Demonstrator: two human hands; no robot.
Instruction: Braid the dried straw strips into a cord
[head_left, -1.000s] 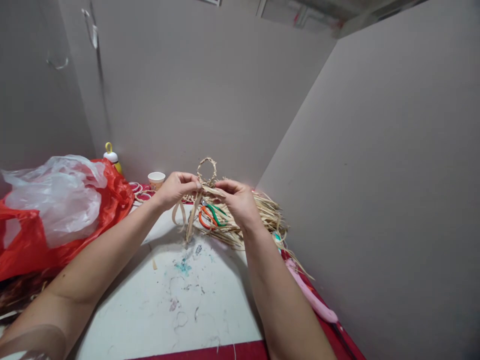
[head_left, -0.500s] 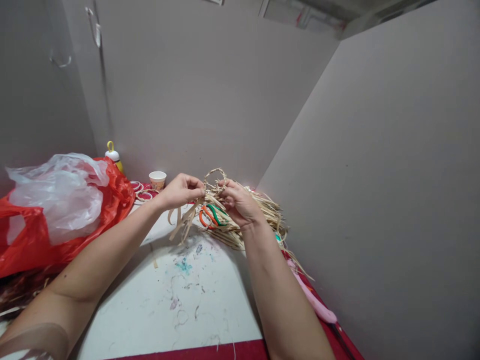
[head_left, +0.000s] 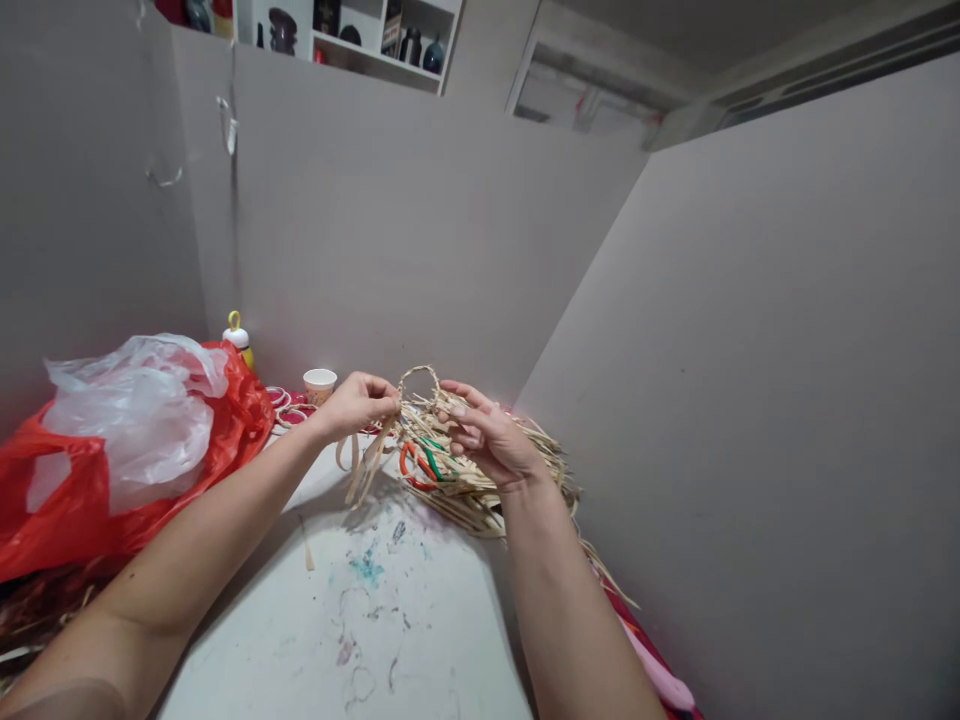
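Between my hands stands a loop of braided straw (head_left: 418, 371), with flat loose straw ends (head_left: 367, 468) hanging below it. My left hand (head_left: 358, 405) pinches the loop at its left side, thumb against fingers. On the other side, my right hand (head_left: 491, 435) has its fingers apart close to the loop's right edge; whether a fingertip touches it I cannot tell. Under and behind the right hand lies a bundle of straw strips (head_left: 469, 505). Scissors with orange and green handles (head_left: 418, 466) rest on the bundle.
A red plastic bag (head_left: 244, 400) with a clear bag (head_left: 150, 420) on it fills the left side. Near the back stand a paper cup (head_left: 320, 386), white rings (head_left: 281, 405) and a yellow-white bottle (head_left: 238, 338). Grey partitions (head_left: 360, 220) enclose the stained white board (head_left: 330, 620). A pink object (head_left: 664, 675) lies right.
The view has tilted up, showing shelves above the partition. My right hand has loosened from the loop and its fingers have spread. The left hand keeps its pinch.
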